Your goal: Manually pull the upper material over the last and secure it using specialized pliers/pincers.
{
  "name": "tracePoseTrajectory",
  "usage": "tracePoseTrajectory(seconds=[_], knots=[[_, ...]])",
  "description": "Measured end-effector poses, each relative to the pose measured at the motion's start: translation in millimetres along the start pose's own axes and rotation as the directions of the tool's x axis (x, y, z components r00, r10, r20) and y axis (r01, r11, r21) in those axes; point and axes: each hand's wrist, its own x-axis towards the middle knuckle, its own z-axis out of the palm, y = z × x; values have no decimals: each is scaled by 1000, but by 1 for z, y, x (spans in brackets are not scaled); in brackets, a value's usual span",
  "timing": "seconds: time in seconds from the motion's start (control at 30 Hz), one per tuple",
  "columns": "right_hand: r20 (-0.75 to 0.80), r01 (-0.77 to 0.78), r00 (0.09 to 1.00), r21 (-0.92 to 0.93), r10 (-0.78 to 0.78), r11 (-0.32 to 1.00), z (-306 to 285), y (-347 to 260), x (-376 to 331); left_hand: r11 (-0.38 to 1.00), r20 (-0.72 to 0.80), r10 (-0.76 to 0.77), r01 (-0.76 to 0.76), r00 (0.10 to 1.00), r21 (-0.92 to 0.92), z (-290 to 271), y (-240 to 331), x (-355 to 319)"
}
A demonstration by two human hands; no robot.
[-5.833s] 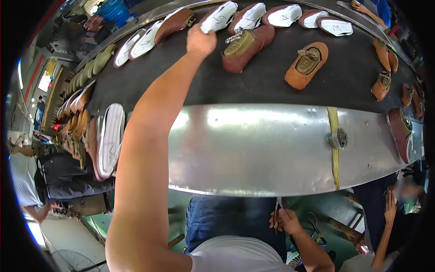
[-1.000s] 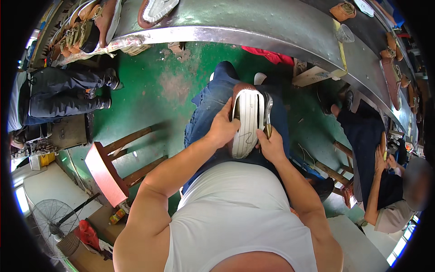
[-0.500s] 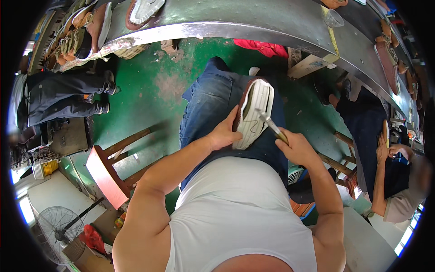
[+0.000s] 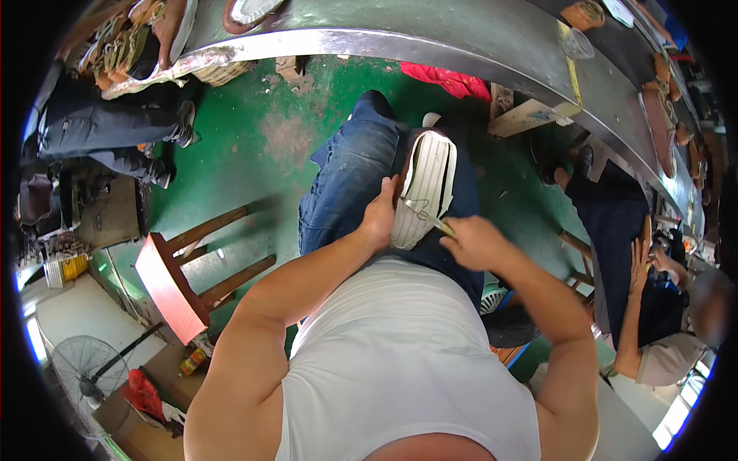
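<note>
A brown shoe with a white ridged sole [image 4: 430, 173] rests on my lap, sole up, its length pointing away from me. My left hand [image 4: 380, 213] grips the shoe's left side near the close end, thumb against the edge. In my right hand [image 4: 477, 244], just right of the shoe, is a slim metal-tipped tool with a yellowish handle [image 4: 444, 228]. Its metal end lies across the sole and reaches the left edge near my left fingers. A thin dark curved line, perhaps thread, shows beside it on the sole. Motion smears the right hand slightly.
Ahead runs a metal workbench [image 4: 338, 44] with shoes [image 4: 657, 131] and a clear cup [image 4: 576, 44]. A wooden stool [image 4: 173, 288] stands left, a fan [image 4: 88, 376] lower left. One person [image 4: 634, 261] sits at right; another person's legs [image 4: 115, 131] show at left. Red cloth [image 4: 446, 79] lies under the bench.
My right hand has moved left and slightly down, bringing the tool's metal end across to the sole's left edge. My left hand has shifted a little left and up along the shoe.
</note>
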Motion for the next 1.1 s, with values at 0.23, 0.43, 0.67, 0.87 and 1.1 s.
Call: tracePoseTrajectory(seconds=[0.23,0.43,0.67,0.87,1.1], knots=[[126,-168,982,253,139,953,-12,-11,-15,645,-82,528,-336,845,687,-6,-16,19],[-301,0,948,-313,-99,950,-20,-5,3,517,35,597,-417,801,747,4,-5,3],[-446,-14,895,-29,0,999,27,42,12,220,360,595,-577,718,787,-1,7,0],[-319,-247,917,18,240,969,23,36,-26,2,566,263,-587,781,809,8,40,-19],[-300,-86,938,290,176,953,-41,28,-12,-43,528,107,-527,842,849,17,65,-10]])
